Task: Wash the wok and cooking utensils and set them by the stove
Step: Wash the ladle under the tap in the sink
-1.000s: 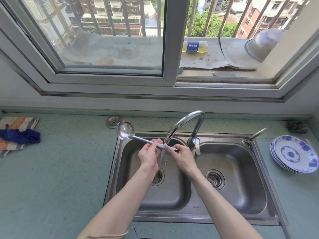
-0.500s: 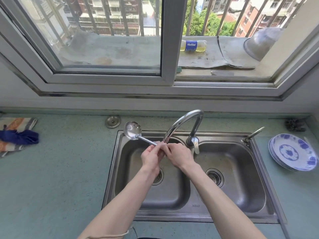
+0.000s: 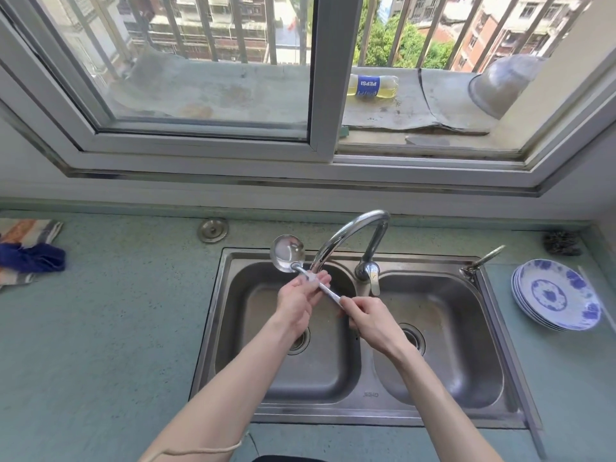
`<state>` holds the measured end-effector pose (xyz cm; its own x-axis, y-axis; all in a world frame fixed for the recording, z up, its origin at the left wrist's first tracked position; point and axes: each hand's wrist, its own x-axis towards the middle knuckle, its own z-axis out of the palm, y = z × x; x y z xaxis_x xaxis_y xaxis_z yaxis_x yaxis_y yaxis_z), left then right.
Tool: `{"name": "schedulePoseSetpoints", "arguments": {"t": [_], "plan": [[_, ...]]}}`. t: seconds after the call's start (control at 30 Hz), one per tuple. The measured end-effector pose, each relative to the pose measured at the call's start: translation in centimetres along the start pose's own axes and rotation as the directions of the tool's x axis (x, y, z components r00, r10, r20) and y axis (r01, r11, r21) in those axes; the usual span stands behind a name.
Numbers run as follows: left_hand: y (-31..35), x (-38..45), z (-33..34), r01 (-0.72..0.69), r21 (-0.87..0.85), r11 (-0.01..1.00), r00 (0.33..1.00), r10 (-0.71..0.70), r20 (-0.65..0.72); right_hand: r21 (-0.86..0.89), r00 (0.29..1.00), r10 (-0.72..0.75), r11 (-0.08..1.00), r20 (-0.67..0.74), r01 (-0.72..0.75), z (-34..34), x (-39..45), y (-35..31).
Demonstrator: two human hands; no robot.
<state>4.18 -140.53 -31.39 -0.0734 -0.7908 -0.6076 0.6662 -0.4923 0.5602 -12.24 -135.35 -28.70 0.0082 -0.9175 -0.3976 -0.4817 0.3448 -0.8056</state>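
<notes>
A steel ladle [image 3: 287,253] is held over the left basin of the double sink [image 3: 361,403], its bowl up and to the left, under the curved tap spout [image 3: 346,235]. My right hand [image 3: 370,320] grips the end of the ladle's handle. My left hand [image 3: 300,300] lies with loosely bent fingers around the shaft just below the bowl, where water runs over it. No wok is in view.
A stack of blue-patterned plates [image 3: 556,295] stands on the counter right of the sink, with a steel scourer [image 3: 563,243] behind it. Cloths [image 3: 28,255] lie at the far left. A sink plug [image 3: 213,230] rests behind the left basin. The window sill runs above.
The ladle has slid right, toward the tap. My hands, touching half a second ago, have parted: the right moved down the handle's end, the left stays near the bowl.
</notes>
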Motion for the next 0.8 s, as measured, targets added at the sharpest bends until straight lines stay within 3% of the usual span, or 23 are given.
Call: {"name": "schedulePoseSetpoints", "arguments": {"t": [0.17, 0.37, 0.63, 0.8], "plan": [[-1.2, -0.8, 0.7, 0.02, 0.022, 1.0, 1.0, -0.019, -0.008, 0.056, 0.999, 0.021, 0.998, -0.029, -0.019, -0.3, -1.0, 1.1], [-1.3, -0.9, 1.5, 0.019, -0.04, 0.999, 0.992, -0.024, -0.122, -0.024, 0.999, 0.004, 1.0, -0.034, -0.005, -0.6, -2.1, 0.0], [-0.5, -1.7, 1.1, 0.044, 0.068, 0.997, 0.999, -0.045, 0.015, -0.045, 0.997, 0.046, 0.998, -0.065, -0.049, -1.5, -2.9, -0.7], [-1.0, -1.9, 0.8, 0.079, 0.076, 0.994, 0.995, -0.074, -0.069, -0.114, 0.998, 0.042, 0.992, -0.045, -0.047, -1.8, -4.3, -1.0]]}}
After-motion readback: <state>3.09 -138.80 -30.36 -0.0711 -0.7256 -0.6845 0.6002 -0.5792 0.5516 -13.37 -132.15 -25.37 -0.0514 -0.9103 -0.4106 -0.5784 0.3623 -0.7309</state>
